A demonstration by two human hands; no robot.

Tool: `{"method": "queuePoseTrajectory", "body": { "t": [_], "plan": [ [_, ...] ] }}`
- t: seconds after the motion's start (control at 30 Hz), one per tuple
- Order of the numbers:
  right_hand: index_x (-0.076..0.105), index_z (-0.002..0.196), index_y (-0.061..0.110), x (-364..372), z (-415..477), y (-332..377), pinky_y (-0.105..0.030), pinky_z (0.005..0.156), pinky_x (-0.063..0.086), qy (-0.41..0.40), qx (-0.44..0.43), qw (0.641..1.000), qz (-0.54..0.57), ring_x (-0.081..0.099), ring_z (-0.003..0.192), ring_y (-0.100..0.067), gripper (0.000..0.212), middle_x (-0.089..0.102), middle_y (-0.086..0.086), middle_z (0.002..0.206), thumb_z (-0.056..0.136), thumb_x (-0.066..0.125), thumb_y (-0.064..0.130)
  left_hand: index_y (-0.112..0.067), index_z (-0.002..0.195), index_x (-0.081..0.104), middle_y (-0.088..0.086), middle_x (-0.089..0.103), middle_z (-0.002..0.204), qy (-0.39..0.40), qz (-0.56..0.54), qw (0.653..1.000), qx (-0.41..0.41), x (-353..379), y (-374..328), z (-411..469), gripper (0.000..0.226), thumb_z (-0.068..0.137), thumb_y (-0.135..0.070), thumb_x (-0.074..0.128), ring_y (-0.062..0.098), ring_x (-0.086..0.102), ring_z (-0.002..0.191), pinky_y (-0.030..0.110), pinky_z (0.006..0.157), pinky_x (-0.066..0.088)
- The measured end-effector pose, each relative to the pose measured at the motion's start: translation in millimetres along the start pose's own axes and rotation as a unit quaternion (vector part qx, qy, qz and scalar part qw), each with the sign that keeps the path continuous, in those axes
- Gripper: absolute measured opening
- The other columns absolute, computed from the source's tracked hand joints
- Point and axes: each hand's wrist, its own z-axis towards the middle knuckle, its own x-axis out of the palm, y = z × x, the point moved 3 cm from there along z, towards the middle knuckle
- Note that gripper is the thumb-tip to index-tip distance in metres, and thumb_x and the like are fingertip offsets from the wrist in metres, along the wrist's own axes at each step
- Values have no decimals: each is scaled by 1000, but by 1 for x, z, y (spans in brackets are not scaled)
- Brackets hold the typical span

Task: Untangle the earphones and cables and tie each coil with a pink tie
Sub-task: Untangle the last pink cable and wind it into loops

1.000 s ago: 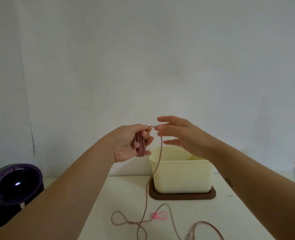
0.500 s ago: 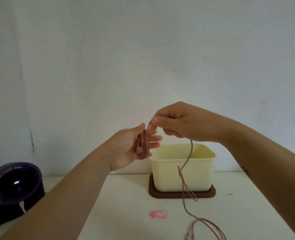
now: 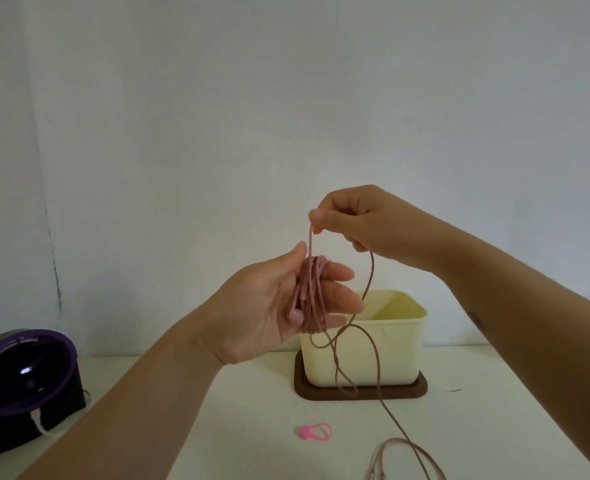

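Winding the cable point(image 3: 369, 271) into a coil point(image 3: 312, 299) round the left hand point(image 3: 265, 306), holding its fingers point(image 3: 342, 273) nearly straight and slightly spread, thumb up at 12 o'clock of the wraps. Pinching the running length between thumb and forefinger of the right hand point(image 3: 373, 220), curling the other fingers in, just at 1 o'clock of the coil. Letting the slack hang in front of the box point(image 3: 397, 355) and trail over the table point(image 3: 245, 410) toward 5 o'clock. Leaving the pink tie point(image 3: 316, 432) lying free on the table at 6 o'clock of the coil. Judging it best done by laying each wrap beside the last, pulling lightly and evenly, shaking the twist out of the hanging slack before it reaches the fingers, saving a short tail for tying.
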Motion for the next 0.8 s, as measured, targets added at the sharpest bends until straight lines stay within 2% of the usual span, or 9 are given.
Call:
{"method": "queuePoseTrajectory", "body": {
  "t": [0.13, 0.23, 0.33, 0.43, 0.5, 0.57, 0.67, 0.73, 0.8],
  "plan": [
    [58, 74, 3, 22, -7, -31, -20, 50, 31, 49, 43, 988, 136, 32, 50, -9, 35, 40, 5, 56, 96, 49, 29, -2, 108, 68, 12, 72, 97, 101, -177, 974, 103, 8, -23, -7, 43, 95, -32, 40, 25, 67, 102, 46, 101, 41],
    [62, 79, 10, 49, -17, -41, -18, 48, 29, 98, 68, 983, 140, 30, 48, -7, 38, 39, 7, 57, 100, 39, 32, -7, 110, 62, 7, 72, 103, -29, -191, 961, 196, 5, -38, -3, 42, 98, -31, 30, 20, 67, 103, 42, 97, 48],
    [64, 86, 14, 66, -27, -36, -19, 51, 33, 172, 81, 979, 69, 35, 49, -6, 37, 43, 9, 58, 102, 37, 33, -15, 111, 55, -1, 72, 104, -152, -26, 959, 239, -6, -42, 4, 36, 102, -30, 24, 13, 65, 106, 36, 97, 46],
    [64, 87, 20, 60, -32, -20, -16, 55, 35, 201, 62, 978, -18, 40, 50, -2, 23, 46, 12, 60, 99, 45, 26, -22, 108, 57, -13, 72, 94, -188, 271, 929, 167, -19, -25, 4, 32, 102, -28, 25, 2, 63, 96, 21, 84, 45],
    [64, 85, 22, 48, -31, -11, -9, 53, 34, 181, 31, 977, -105, 44, 49, 4, 20, 46, 14, 59, 97, 49, 24, -23, 100, 59, -18, 69, 78, -140, 356, 919, 91, -20, -10, 0, 35, 102, -30, 25, -1, 59, 79, 10, 71, 43],
    [68, 86, 18, 38, -28, -8, -8, 50, 34, 156, 17, 974, -165, 44, 46, 5, 18, 46, 14, 54, 95, 53, 23, -19, 90, 60, -16, 63, 71, -89, 405, 909, 40, -18, 1, -3, 42, 102, -34, 22, 0, 51, 66, 9, 65, 38],
    [72, 83, 24, 33, -27, -9, -10, 49, 37, 131, 13, 973, -190, 49, 51, 3, 12, 56, 16, 57, 88, 60, 22, -20, 89, 63, -8, 67, 79, -26, 377, 925, -28, -16, 11, -4, 44, 100, -39, 24, 10, 44, 70, 17, 72, 37],
    [72, 81, 26, 32, -27, -9, -12, 57, 44, 136, -4, 974, -180, 58, 62, 2, 11, 65, 14, 68, 85, 63, 21, -21, 87, 66, -2, 62, 70, -9, 297, 953, -62, -17, 11, -5, 40, 93, -44, 34, 19, 49, 74, 24, 78, 40],
    [72, 82, 27, 31, -27, -10, -16, 67, 48, 132, -22, 975, -178, 60, 75, -3, 9, 67, 11, 75, 86, 64, 24, -14, 95, 64, -3, 56, 61, 17, 262, 960, -101, -22, 11, -7, 40, 90, -47, 42, 13, 60, 74, 23, 77, 44]
  ]
}}
